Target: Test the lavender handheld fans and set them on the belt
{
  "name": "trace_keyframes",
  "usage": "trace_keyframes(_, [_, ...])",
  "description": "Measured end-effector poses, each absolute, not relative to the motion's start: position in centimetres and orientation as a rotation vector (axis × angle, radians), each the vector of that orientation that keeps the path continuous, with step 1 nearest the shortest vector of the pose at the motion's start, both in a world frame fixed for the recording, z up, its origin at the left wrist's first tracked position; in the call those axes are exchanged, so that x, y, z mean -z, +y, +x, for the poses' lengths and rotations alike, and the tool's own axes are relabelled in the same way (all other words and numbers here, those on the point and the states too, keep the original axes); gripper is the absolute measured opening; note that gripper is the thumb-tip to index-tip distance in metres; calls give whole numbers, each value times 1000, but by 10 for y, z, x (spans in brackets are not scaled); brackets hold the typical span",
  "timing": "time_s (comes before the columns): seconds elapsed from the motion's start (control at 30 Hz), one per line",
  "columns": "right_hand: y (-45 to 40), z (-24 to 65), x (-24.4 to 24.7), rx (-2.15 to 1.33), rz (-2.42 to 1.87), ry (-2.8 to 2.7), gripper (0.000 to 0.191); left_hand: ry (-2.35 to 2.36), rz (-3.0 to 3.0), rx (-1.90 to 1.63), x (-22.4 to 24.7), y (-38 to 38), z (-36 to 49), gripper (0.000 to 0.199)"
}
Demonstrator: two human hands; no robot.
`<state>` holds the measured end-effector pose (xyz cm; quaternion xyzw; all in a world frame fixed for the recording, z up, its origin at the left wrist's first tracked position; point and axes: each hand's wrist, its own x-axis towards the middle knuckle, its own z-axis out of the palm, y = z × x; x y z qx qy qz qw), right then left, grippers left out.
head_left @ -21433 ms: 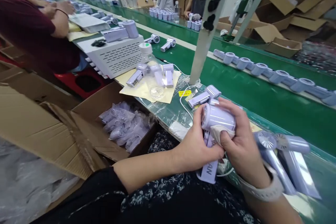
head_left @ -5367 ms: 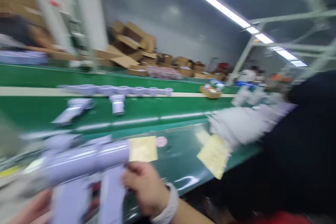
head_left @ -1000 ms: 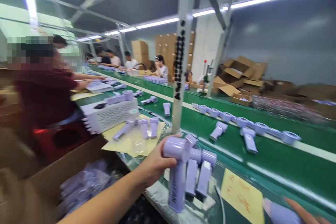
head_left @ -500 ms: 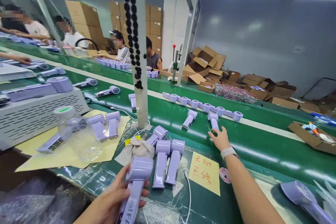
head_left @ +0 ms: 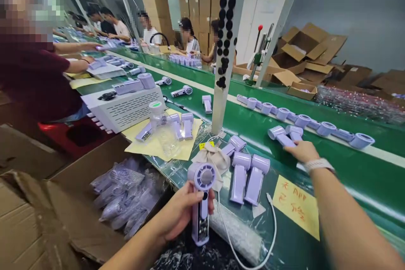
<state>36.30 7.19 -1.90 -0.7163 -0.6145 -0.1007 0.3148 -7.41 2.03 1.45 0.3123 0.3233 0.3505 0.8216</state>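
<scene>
My left hand (head_left: 185, 209) is wrapped round a purple handheld fan (head_left: 202, 177), held upright with its round grille facing me and an uncovered strip down its handle. My right hand (head_left: 303, 152), with a pale wristband, closes on the handle end of another purple fan (head_left: 280, 135) above the green belt. One more fan (head_left: 295, 131) lies directly behind that one. Two fans (head_left: 239, 177) (head_left: 257, 179) rest side by side on the table between my hands, near a crumpled beige cloth (head_left: 211, 158).
A metal post (head_left: 221, 105) rises at the table's edge. Purple fans line the belt's white strip (head_left: 389, 155). A white cable (head_left: 274, 236), a yellow note (head_left: 297, 206), a plastic bottle (head_left: 167, 137) and a vented box (head_left: 126, 109) are nearby. A person in dark red (head_left: 34, 76) works at left.
The view has swung left. The fan in my left hand has turned so its grille faces me. My right hand, open before, has closed on a fan on the belt. A person appears at left.
</scene>
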Motion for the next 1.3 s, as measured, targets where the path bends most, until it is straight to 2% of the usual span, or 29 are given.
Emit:
trace_keyframes(0.13, [-34, 342, 21, 140, -2248, -1581, 50, 676, 593, -722, -4, 32, -78, 35])
trace_keyframes(0.27, [-129, 279, 59, 214, -2498, -1366, 71, 634, 567, -697, 8, 40, -70, 45])
trace_keyframes(0.33, [-150, 260, 60, 202, -2550, -1359, 73, 581, 525, -725, 11, 39, -67, 49])
trace_keyframes(0.47, [-114, 234, 0, 448, -2325, -1601, 64, 614, 553, -752, 11, 30, -74, 47])
trace_keyframes(0.57, [-36, 190, -41, 355, -1810, -1833, 40, 637, 632, -813, 6, 19, -87, 44])
trace_keyframes(0.63, [21, 150, -42, 150, -1630, -2081, 28, 617, 656, -878, 1, 10, -95, 40])
trace_keyframes(0.7, [67, 114, -27, 91, -1598, -2150, 22, 600, 669, -921, -2, 1, -104, 38])
trace_keyframes(0.8, [100, 88, -8, 68, -1551, -2152, 26, 611, 690, -936, -1, -8, -115, 38])
trace_keyframes(0.87, [99, 92, -14, 73, -1512, -2111, 29, 607, 700, -928, 2, -9, -119, 40])
trace_keyframes(1.0, [59, 122, -61, 78, -1492, -1969, 29, 576, 720, -916, 3, 0, -114, 44])
trace_keyframes(1.1, [15, 124, -87, -53, -1487, -1866, 21, 546, 731, -860, -5, 5, -96, 52])
trace_keyframes(1.2, [-15, 105, -82, -309, -1340, -1758, 10, 571, 779, -717, -17, -1, -73, 63])
trace_keyframes(1.23, [-20, 98, -75, -382, -1304, -1708, 16, 597, 810, -688, -20, -6, -66, 65])
trace_keyframes(1.3, [-24, 91, -61, -490, -1282, -1601, 43, 650, 871, -702, -25, -15, -54, 64])
